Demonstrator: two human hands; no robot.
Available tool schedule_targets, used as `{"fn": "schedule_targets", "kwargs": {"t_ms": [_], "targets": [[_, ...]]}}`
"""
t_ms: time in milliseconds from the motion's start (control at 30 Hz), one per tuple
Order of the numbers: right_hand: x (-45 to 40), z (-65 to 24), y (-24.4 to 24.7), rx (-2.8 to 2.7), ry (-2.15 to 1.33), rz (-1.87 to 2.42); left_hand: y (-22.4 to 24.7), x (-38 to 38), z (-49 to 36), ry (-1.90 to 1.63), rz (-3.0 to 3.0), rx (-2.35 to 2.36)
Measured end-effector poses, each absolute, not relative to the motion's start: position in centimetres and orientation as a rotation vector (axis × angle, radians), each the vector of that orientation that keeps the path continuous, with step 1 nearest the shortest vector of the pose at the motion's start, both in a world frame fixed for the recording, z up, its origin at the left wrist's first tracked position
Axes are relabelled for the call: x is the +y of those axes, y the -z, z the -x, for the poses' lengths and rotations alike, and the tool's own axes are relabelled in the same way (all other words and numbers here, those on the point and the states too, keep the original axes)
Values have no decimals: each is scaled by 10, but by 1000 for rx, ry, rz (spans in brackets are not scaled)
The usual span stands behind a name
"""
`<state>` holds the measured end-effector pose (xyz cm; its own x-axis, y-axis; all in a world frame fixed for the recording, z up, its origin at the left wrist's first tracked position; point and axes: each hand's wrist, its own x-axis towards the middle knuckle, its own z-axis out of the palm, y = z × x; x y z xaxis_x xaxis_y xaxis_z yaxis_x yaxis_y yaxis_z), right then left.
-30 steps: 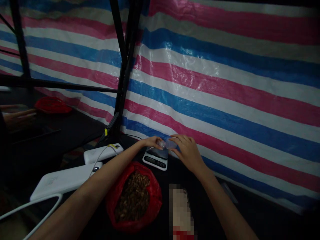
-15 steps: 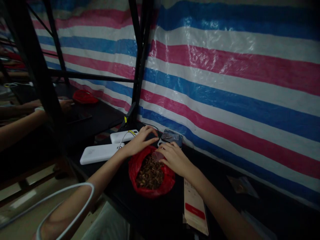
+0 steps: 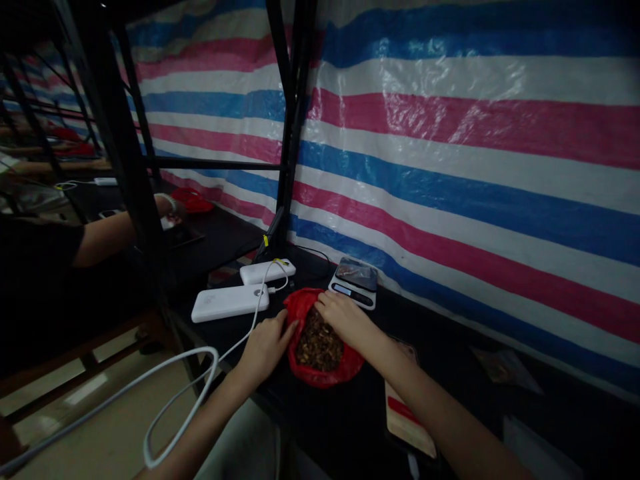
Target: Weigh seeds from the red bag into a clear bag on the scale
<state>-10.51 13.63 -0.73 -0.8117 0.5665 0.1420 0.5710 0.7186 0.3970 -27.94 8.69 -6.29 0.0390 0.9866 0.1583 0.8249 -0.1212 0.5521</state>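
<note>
A red plastic bag [image 3: 327,379], its rim rolled open, sits on the black table and holds many small brown pieces [image 3: 320,343]. At its left rim is my left hand [image 3: 267,343], with the thumb against the red plastic and the fingers curled; what it grips is hard to make out. My right hand [image 3: 345,319] reaches over the bag's upper right rim, fingertips at the inner back edge. Whether those fingers hold anything is hidden. Just behind the bag stands a small scale [image 3: 354,291] with a clear packet [image 3: 357,272] on top.
Two white power banks [image 3: 230,302] [image 3: 267,271] with a white cable lie left of the bag. A lit phone [image 3: 407,427] is under my right forearm. Plastic packets [image 3: 505,369] lie at the right. Beyond a black post [image 3: 295,120], another person's arm [image 3: 113,233] rests near a red bag [image 3: 193,200].
My left hand has come down from behind the bag to its left rim. My right hand has moved lower onto the rim, and the pinkish clear piece by it no longer shows.
</note>
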Motion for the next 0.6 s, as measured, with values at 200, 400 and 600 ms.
{"fn": "schedule_targets", "kwargs": {"t_ms": [200,400,600], "targets": [[126,94,6,-2800,45,1065,69,102,268,-1199,-1790,1511],[126,94,24,-2497,-623,990,64,99,263,-1348,-1756,1420],[131,90,37,-2119,-1161,921,44,89,276,-1083,-1915,1813]]}}
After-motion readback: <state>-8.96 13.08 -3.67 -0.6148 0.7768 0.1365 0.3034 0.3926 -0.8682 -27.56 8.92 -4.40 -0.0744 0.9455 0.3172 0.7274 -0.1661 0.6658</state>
